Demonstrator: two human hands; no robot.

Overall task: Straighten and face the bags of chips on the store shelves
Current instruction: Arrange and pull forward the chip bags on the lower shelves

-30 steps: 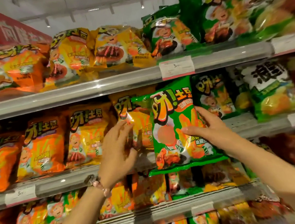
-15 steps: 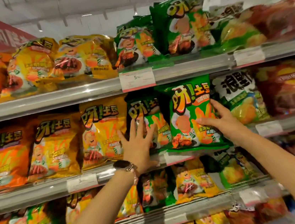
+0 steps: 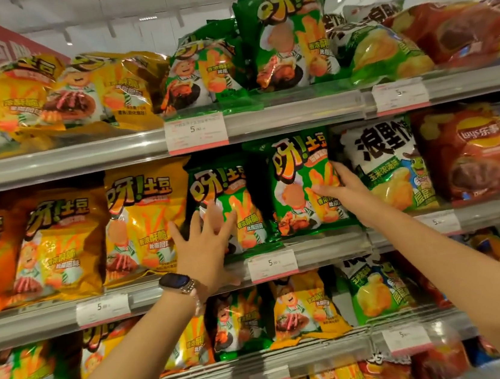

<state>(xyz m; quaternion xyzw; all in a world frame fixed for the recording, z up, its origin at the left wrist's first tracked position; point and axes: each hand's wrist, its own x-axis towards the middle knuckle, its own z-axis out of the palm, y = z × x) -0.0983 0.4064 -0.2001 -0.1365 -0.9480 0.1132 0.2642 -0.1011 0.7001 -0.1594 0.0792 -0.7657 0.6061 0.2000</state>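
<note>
Reading 呀!土豆, green bag [image 3: 301, 183] gripped by right hand [image 3: 341, 189].

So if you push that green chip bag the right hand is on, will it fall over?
Probably it tips easily: the green bag stands upright on its narrow bottom edge. It looks puffy, so likely light and squashy. Its shiny film may slip under the right hand.

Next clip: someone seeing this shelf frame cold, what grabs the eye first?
Two bare arms reach in from below to the middle shelf. The right hand grips the right edge of an upright green chip bag, while the left hand, with a smartwatch on its wrist, lies spread-fingered on the green bag beside it. Around them are rows of yellow, orange, green and red bags.
</note>
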